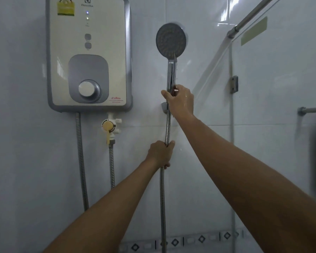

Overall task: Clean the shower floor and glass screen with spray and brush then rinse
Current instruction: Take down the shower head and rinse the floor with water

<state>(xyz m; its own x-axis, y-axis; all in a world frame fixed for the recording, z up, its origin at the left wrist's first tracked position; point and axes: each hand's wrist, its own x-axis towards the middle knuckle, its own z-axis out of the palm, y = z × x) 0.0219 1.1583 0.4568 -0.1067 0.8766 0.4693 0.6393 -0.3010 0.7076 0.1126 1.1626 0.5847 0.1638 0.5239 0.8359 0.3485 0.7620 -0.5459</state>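
A chrome hand shower [171, 40] with a round grey spray face stands upright against the white tiled wall. My right hand [180, 101] grips its chrome handle just above the wall holder [164, 107]. Lower down, my left hand [161, 154] is closed around the metal shower hose [162, 201], which hangs straight down. The glass screen [274, 84] fills the right side, fixed by a metal clamp [233, 84]. No water comes from the head. The shower floor, spray bottle and brush are out of view.
A white and grey water heater [88, 52] with a round knob hangs at upper left, two lights lit. Below it sit a yellow-handled valve [109, 127] and two metal hoses. A chrome brace bar [252, 15] runs above the screen; a towel rail [311, 110] is at right.
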